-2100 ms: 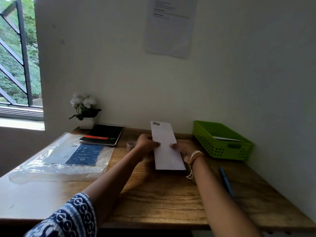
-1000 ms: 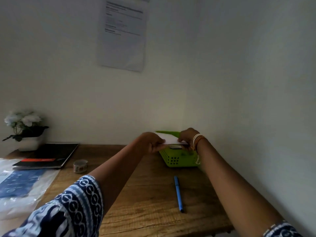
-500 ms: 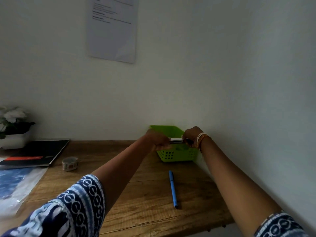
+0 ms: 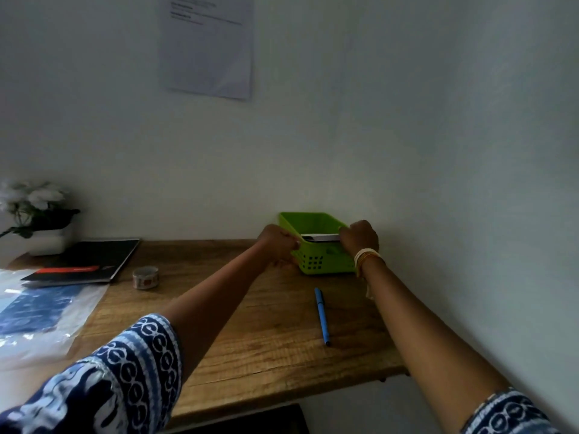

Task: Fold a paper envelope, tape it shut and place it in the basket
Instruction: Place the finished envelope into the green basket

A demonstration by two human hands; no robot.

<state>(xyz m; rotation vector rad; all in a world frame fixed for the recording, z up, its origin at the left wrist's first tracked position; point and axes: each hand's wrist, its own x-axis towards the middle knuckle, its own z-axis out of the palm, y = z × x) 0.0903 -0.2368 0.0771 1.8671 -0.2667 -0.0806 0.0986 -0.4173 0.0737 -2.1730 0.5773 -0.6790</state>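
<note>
The envelope (image 4: 321, 237) sits low now, level with the rim of the green basket (image 4: 326, 264) at right of centre, a thin white strip seen edge-on. Half a second ago it rode a touch higher over the basket; 2 seconds back it was flat on the bench (image 4: 266, 333) in mid-frame. The right hand (image 4: 360, 238) pinches its right end, fingers curled over the basket's right rim. The left hand (image 4: 279, 244) is curled at the basket's left wall; whether it grips the envelope's left end is hidden behind the knuckles. The basket stands in the bench's far right corner, close to both walls. Just below it a blue pen (image 4: 321, 316) lies lengthwise on open wood, apart from both forearms. Left of the arms, a tape roll (image 4: 145, 277) stands alone, then a black notebook (image 4: 84, 261), a plastic sleeve (image 4: 40, 314) and a white flower pot (image 4: 37, 217) at the left edge. A sheet of paper (image 4: 210, 45) hangs on the wall above.
</note>
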